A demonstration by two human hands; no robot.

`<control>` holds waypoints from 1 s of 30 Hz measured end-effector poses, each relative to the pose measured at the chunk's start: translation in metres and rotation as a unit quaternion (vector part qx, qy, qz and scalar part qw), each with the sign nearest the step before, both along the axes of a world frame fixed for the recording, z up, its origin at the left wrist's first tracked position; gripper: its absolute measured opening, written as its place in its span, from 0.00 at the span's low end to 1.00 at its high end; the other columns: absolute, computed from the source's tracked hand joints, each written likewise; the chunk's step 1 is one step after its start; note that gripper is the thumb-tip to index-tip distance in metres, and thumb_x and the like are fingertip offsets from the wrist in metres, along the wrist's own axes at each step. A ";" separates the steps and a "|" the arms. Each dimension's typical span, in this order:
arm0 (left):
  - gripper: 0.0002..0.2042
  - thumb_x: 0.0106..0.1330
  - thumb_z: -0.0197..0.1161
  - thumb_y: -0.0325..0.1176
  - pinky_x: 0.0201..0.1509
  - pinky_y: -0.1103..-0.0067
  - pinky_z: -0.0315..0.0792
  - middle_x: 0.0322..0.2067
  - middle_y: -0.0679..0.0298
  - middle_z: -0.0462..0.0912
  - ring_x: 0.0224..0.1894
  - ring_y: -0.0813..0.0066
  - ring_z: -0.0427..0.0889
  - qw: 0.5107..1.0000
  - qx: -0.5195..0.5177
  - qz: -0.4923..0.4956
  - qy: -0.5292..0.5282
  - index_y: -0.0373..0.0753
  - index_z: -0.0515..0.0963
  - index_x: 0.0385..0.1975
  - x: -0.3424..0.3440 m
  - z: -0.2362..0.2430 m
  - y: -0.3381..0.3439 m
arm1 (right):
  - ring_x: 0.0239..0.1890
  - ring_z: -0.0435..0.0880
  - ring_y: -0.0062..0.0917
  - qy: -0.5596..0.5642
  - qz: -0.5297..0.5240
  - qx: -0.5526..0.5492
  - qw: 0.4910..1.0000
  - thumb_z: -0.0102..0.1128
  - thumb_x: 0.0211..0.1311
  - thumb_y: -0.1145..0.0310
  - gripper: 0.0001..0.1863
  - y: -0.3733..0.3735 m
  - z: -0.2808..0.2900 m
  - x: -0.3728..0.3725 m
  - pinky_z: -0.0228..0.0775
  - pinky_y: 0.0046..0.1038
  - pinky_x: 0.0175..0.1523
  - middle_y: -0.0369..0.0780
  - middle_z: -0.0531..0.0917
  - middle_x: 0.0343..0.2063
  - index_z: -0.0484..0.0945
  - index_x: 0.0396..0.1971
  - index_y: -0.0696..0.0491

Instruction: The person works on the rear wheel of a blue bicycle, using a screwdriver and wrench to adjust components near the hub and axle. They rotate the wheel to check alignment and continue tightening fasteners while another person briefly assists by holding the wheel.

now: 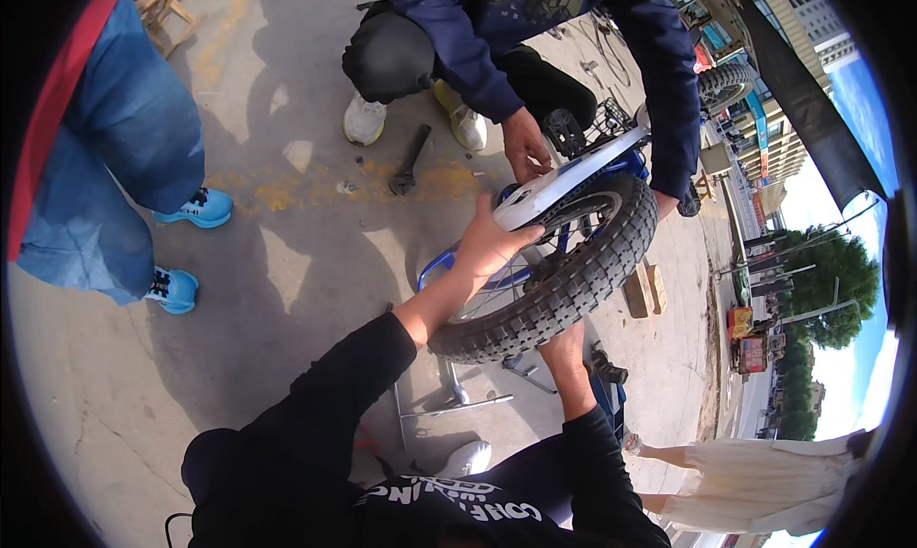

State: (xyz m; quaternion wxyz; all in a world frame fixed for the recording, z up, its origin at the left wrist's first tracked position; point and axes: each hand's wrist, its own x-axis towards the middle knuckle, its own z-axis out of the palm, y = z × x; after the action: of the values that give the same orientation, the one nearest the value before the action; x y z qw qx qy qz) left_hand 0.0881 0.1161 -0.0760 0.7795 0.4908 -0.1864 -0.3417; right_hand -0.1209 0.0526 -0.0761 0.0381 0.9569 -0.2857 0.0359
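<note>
A bicycle wheel with a knobby black tyre point(602, 276) is tilted in front of me, with blue frame parts point(435, 266) beside it. Along the wheel's upper side runs a long white guard point(549, 193). My left hand point(489, 241) is closed round the near end of this guard, its thumb lying over the top. My right hand point(565, 352) reaches under the tyre's near side, and the tyre hides its fingers. Opposite me, a crouching person's hand point(525, 147) touches the guard's far side. That person's other hand point(666, 204) is at the tyre's right edge.
An adjustable wrench point(409, 161) lies on the concrete ground point(287, 300). Wooden blocks point(642, 290) sit right of the wheel, and a metal stand point(454, 405) is below it. Someone in jeans point(134, 118) stands at the left. A person in pale clothing point(755, 481) is at lower right.
</note>
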 end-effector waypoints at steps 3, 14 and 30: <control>0.47 0.48 0.78 0.43 0.52 0.72 0.73 0.47 0.46 0.78 0.49 0.61 0.80 1.000 0.009 0.001 -0.011 0.28 0.55 0.62 0.000 -0.004 -0.006 | 0.58 0.76 0.31 -0.039 -0.004 0.040 0.998 0.50 0.62 0.63 0.21 0.008 0.010 0.007 0.65 0.33 0.60 0.38 0.83 0.51 0.78 0.54 0.47; 0.38 0.49 0.73 0.42 0.51 0.72 0.73 0.47 0.46 0.79 0.48 0.58 0.81 0.997 0.066 0.020 -0.021 0.31 0.65 0.58 -0.003 -0.007 -0.014 | 0.50 0.78 0.37 -0.169 -0.029 0.126 0.977 0.55 0.57 0.68 0.16 -0.002 -0.012 -0.002 0.67 0.32 0.53 0.39 0.85 0.45 0.82 0.45 0.51; 0.27 0.67 0.65 0.43 0.60 0.77 0.67 0.51 0.64 0.76 0.52 0.75 0.74 0.956 0.000 -0.029 -0.291 0.40 0.68 0.62 0.044 -0.047 -0.004 | 0.52 0.75 0.46 -0.080 0.015 0.017 0.997 0.54 0.53 0.71 0.18 -0.005 -0.005 0.005 0.68 0.37 0.59 0.50 0.82 0.44 0.80 0.44 0.59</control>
State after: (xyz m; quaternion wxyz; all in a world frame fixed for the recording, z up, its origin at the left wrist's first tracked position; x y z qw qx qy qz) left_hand 0.1322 0.1118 -0.1230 0.6815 0.5632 -0.4192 -0.2064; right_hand -0.1163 0.0476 -0.0808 -0.0016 0.9556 -0.2742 0.1075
